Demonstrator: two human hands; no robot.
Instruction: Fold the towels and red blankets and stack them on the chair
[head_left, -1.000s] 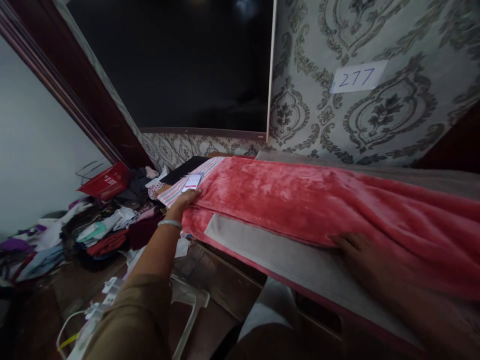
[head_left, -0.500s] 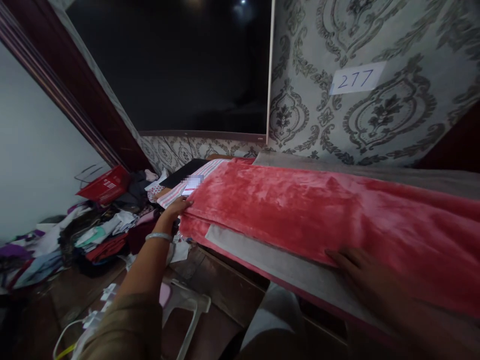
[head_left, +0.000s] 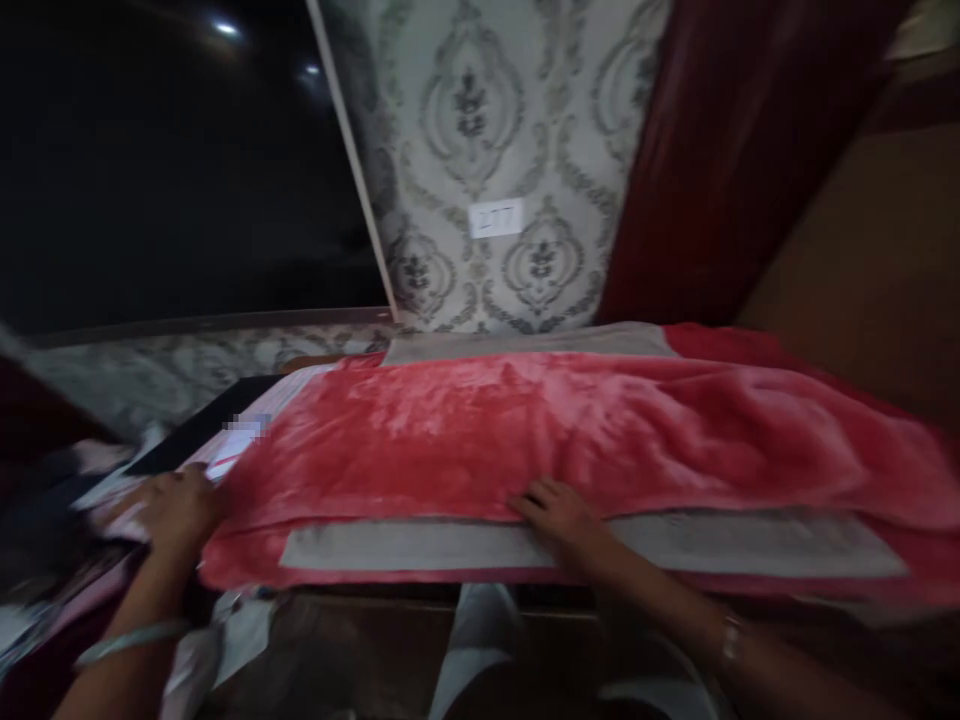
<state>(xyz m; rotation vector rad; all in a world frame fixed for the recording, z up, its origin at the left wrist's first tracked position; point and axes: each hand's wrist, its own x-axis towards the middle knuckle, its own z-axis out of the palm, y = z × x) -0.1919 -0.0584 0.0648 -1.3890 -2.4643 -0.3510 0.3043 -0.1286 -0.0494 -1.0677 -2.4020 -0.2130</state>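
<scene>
A plush red blanket (head_left: 450, 440) lies folded lengthwise across a long surface. Its upper layer rests on a grey strip (head_left: 360, 548), with more red fabric showing along the front. At the blanket's left end, my left hand (head_left: 180, 508) has its fingers curled on the corner; motion blurs it slightly. My right hand (head_left: 562, 520) lies on the front edge of the upper layer near the middle, fingers stretched over the plush. Just beyond my left hand is a pale striped cloth (head_left: 296, 385) with a white and red packet or card (head_left: 232, 450) on it.
A large dark screen (head_left: 172, 170) hangs above the back left. A paper marked 277 (head_left: 496, 218) is on the patterned wall. A dark red pillar (head_left: 720, 170) stands at right. Clothes (head_left: 45, 530) are heaped at left, and a black flat object (head_left: 210, 420) lies behind the striped cloth.
My view has swung right, bringing the blanket's right end and the pillar into sight. Both hands remain at about the same places on the blanket.
</scene>
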